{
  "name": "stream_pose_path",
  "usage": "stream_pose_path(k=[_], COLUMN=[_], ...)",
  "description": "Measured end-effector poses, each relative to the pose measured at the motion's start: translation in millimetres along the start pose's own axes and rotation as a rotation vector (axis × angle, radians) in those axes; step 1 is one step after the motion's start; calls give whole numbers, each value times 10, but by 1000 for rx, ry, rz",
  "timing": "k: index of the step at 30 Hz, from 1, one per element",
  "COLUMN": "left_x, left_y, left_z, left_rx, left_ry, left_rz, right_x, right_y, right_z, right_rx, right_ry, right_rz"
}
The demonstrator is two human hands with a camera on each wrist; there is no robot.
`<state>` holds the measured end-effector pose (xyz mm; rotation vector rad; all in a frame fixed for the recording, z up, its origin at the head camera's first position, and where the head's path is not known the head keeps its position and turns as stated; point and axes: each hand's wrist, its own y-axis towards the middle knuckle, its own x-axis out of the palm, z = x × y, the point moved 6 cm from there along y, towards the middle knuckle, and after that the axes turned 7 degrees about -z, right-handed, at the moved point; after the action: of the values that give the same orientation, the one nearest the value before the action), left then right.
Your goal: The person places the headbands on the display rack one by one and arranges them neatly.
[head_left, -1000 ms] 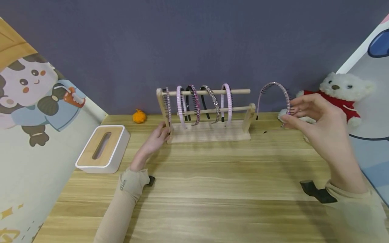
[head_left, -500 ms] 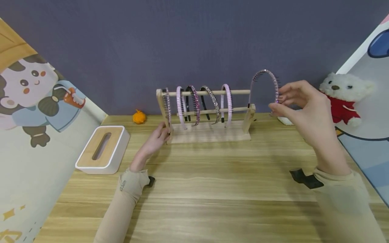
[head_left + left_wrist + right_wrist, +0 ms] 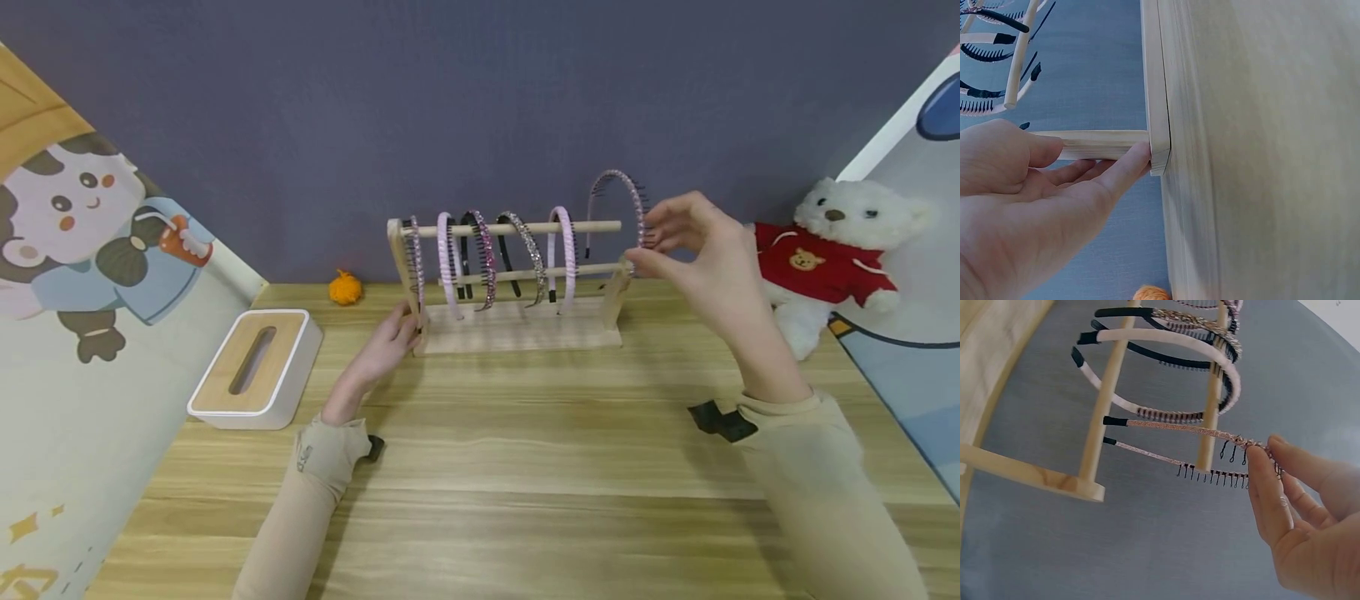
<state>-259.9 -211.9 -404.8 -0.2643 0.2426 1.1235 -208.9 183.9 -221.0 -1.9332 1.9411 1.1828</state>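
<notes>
A wooden headband rack [image 3: 517, 331] stands against the dark wall. Its left post [image 3: 1100, 145] is gripped by my left hand [image 3: 381, 347], thumb on one side and fingers on the other. My right hand [image 3: 708, 262] pinches a sparkly pink toothed headband [image 3: 617, 173] by its curve. That headband is at the free right end of the upper rod [image 3: 1205, 447], its two black-tipped arms spread either side of the rod in the right wrist view. Several headbands hang on the rods, among them a pale pink one [image 3: 567, 262] and a silver glittery one [image 3: 533, 250].
A white tissue box [image 3: 288, 392] with a wooden lid is at the left of the table. Near the wall lies an orange yarn-like ball [image 3: 345, 288]. A white teddy bear [image 3: 821, 265] in a red top sits at the right, beyond my right hand.
My right hand has carried the pink headband leftward, from beside the bear to the right end of the rack's upper rod. The left hand has stayed on the post.
</notes>
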Motion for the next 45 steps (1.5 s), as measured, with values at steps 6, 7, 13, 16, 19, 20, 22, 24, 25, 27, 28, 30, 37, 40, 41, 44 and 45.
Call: stream_pose_path(k=[6,7,13,16,19,20,22,24,25,27,28,30,37,40,41,44,45], left_x=[-5,-6,-10,-11,-15,-15,-15,-12,-12,-9,-8,-10,-18,-17,-15,-12,-12], left_y=[-27,-30,-49,-47,-43,-46,-49,-49,-51,-50,-48,-48,-33,-29,-28,-28,-28], left_z=[-15,-18,-17,-22,-26,-24,-23,-25,-24,-20,-20,-17,-32,-31,-30,-32,-35], left_rx=[-14,-14,-11,-3,1,-4,-12,-18,-22,-22,-21,-20,-18,-16,-13,-19,-21], left_ry=[-23,-30,-29,-27,-26,-23,-22,-23,-22,-24,-25,-25,-8,-23,-30,-48,-50], left_rz=[1,-1,-3,0,2,3,-2,-8,-9,-11,-12,-11,-10,-12,-14,-19,-20], right_x=[154,180,334,389,425,433,442,445,443,437,433,427,397,380,373,353,346], right_y=[69,78,113,110,101,98,93,89,86,79,73,58,-13,-33,-44,-83,-100], right_z=[78,90,120,109,111,114,122,124,123,123,124,123,131,120,116,117,124], right_rx=[-2,-3,-6,-23,-37,-39,-45,-51,-53,-53,-49,-40,-16,-24,-29,-43,-46], right_ry=[-15,-11,-28,-44,-41,-39,-36,-38,-39,-39,-35,-25,-4,8,14,50,59], right_rz=[-57,-66,-102,-107,-107,-105,-98,-90,-87,-81,-80,-80,-71,-56,-51,-38,-34])
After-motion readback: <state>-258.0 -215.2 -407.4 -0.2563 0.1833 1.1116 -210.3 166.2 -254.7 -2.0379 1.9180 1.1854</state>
